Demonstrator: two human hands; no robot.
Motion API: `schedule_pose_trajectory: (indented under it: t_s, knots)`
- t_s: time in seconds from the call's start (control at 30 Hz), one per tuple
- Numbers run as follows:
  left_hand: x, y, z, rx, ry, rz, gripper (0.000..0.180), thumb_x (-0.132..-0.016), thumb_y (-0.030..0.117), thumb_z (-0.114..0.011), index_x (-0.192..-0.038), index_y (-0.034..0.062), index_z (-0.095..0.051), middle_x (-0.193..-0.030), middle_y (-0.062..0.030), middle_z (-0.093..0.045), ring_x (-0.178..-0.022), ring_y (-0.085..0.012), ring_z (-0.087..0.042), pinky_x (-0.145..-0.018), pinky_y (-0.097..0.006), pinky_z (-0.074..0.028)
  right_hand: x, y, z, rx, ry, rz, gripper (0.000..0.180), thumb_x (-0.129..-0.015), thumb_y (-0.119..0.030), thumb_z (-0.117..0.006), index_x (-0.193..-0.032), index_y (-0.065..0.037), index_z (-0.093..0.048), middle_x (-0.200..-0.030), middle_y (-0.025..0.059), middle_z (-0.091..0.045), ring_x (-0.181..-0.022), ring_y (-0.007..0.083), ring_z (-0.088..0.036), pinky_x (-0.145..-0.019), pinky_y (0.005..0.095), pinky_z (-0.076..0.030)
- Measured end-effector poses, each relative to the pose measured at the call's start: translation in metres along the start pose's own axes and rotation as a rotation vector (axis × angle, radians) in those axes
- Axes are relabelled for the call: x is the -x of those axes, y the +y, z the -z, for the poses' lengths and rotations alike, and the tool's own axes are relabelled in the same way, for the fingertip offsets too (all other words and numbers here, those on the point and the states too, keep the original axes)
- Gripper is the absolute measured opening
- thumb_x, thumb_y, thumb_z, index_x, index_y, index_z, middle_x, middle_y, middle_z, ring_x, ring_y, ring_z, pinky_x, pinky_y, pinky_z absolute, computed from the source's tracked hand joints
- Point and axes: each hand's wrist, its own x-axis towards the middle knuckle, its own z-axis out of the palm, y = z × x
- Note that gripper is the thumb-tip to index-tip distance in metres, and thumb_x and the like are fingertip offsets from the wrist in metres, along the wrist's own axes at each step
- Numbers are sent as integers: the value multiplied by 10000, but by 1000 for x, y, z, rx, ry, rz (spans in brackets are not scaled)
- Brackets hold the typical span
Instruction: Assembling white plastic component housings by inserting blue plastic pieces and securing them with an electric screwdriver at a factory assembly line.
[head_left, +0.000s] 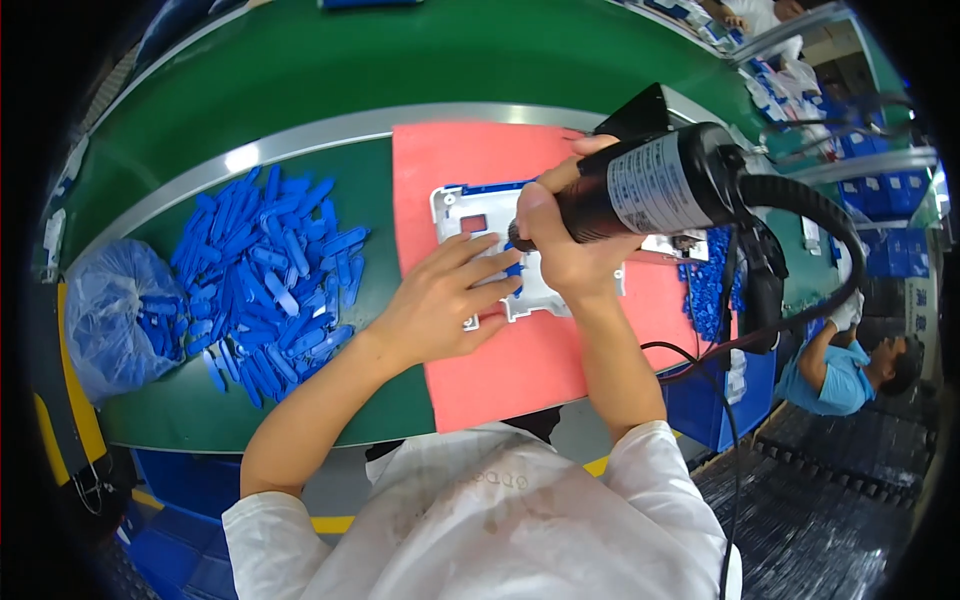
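A white plastic housing (545, 296) with screw bosses and a blue strip along its far edge lies on a pink mat. My left hand (448, 290) holds it on its left side, fingers over its top and thumb at the near edge. A small blue part (516, 270) shows by those fingertips. Wrapped round a thick black cylindrical power tool (655, 190) with a pale label and ribbed cable is my right hand (568, 235). The tool lies nearly level, its narrow front end over the housing beside my left fingertips; whether it touches is hidden.
Left of the pink mat (480, 385), a heap of blue plastic strips (265, 275) covers the green table beside a clear bag (115, 320) of them. Small blue parts (708, 290) lie to the right. The tool's black cable (850, 245) loops there. Another person (840, 375) works at far right.
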Motion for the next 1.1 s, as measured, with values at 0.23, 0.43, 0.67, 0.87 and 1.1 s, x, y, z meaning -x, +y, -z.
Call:
schedule_pose_trajectory:
  t_s: [0.23, 0.43, 0.67, 0.87, 1.1]
  knots:
    - [2, 3, 4, -25, -11, 10, 412, -648, 103, -751, -1055, 80, -686, -1269, -98, -594, -1243, -334, -505, -1020, -472, -425, -32, -51, 98, -144, 640, 125, 564, -820, 30, -570, -1306, 30, -282, -640, 81, -535, -452, 161, -496, -493, 351, -493]
    - [-1, 2, 2, -30, -5, -16, 365, -634, 109, -776, -986, 70, -690, -1237, -122, -600, -1215, -338, -525, -1009, -480, -433, -19, -35, 149, 82, 641, 42, 506, -832, 47, -564, -1291, 15, -351, -637, 75, -542, -478, 155, -508, -496, 347, -475]
    - [-4, 4, 2, -21, -23, 9, 369, -621, 95, -768, -982, 63, -693, -1219, -127, -610, -1212, -344, -530, -1011, -484, -431, -12, -18, 149, 23, 579, -31, 439, -792, 108, -614, -1192, 87, -434, -647, 54, -574, -489, 122, -543, -490, 253, -444]
    - [0, 3, 3, -18, -7, 9, 376, -623, 87, -760, -990, 51, -688, -1212, -127, -609, -1208, -342, -531, -1008, -484, -433, -6, -25, 148, 24, 505, -144, 467, -784, 117, -629, -1205, 81, -430, -641, 47, -555, -478, 117, -529, -473, 251, -430]
    - [-6, 9, 10, 57, 7, 71, 568, -654, 156, -764, -1191, 55, -607, -1194, -150, -602, -1180, -347, -534, -1009, -453, -424, -6, -61, 88, -314, 393, -162, 552, -813, 56, -528, -1321, -30, -331, -620, 52, -437, -428, 159, -442, -448, 338, -433]
